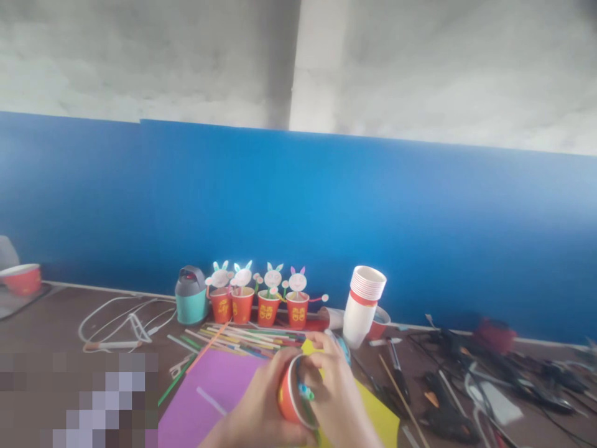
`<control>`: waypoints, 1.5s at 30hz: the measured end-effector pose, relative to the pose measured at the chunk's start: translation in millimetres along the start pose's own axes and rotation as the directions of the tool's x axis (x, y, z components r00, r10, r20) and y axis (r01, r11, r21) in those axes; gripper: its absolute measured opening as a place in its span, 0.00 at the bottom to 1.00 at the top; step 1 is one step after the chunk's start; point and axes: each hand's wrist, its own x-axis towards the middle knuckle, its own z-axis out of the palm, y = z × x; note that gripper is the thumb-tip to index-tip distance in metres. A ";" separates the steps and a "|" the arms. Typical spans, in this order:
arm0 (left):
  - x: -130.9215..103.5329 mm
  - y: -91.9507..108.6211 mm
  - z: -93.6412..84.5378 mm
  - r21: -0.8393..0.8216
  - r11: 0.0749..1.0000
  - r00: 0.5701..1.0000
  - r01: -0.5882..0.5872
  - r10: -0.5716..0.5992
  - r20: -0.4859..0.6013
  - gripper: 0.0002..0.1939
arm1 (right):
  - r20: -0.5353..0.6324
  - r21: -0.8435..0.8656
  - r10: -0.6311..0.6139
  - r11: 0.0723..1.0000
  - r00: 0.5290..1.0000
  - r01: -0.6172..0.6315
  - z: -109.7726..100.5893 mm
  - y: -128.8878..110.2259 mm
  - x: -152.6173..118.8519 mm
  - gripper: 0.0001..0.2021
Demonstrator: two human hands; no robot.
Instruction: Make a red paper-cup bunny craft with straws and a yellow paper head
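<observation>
My left hand (268, 398) is wrapped round a red paper cup (285, 398), tilted with its mouth toward my right hand. My right hand (333, 379) is bent over the cup's rim, its fingers curled at the opening. Inside the mouth, beside the right fingers, shows a small blue-green piece (306, 391); its kind is too blurred to tell. Under the hands lie a purple sheet (209, 392) and a yellow sheet (380, 410). Behind stand several red cups (268, 309) with rabbit faces (273, 279) on top.
A tall stack of white paper cups (361, 305) stands behind my right hand. Thin coloured sticks (242, 339) lie before the rabbit cups, near a teal container (191, 305). A white cable (116, 311) coils at left. Dark tools and cables (448, 404) clutter the right; a blue partition (298, 205) closes the back.
</observation>
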 end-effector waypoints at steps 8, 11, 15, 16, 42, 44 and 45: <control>3.3 7.0 0.2 0.075 0.996 0.999 -0.037 0.038 -0.014 0.41 | -0.056 -0.056 0.027 0.998 0.998 -0.031 1.3 3.2 1.2 0.11; 2.7 7.0 2.2 0.070 0.997 0.999 -0.041 0.043 -0.028 0.43 | -0.077 -0.061 0.026 0.998 0.997 -0.030 4.1 4.8 2.5 0.10; 4.1 13.0 4.2 0.057 0.997 0.998 -0.058 0.059 -0.020 0.42 | -0.132 -0.076 0.014 0.997 0.991 -0.024 6.7 5.0 2.3 0.10; 4.6 15.2 4.7 0.054 0.997 0.998 -0.062 0.064 -0.024 0.42 | -0.127 -0.062 0.006 0.998 0.992 -0.014 6.9 4.6 2.0 0.10; -2.0 -13.5 -1.6 -0.726 0.652 0.969 0.219 -0.232 0.084 0.41 | 0.265 0.526 0.115 0.815 0.957 -0.243 -14.9 10.2 16.1 0.16; -1.8 -14.2 -2.2 -0.749 0.628 0.953 0.211 -0.302 0.015 0.36 | 0.217 0.553 0.074 0.812 0.973 -0.185 -15.1 12.3 17.3 0.16; -1.7 -15.5 -2.1 -0.773 0.594 0.940 0.223 -0.340 0.010 0.34 | 0.204 0.561 0.065 0.810 0.977 -0.171 -15.3 13.8 17.7 0.16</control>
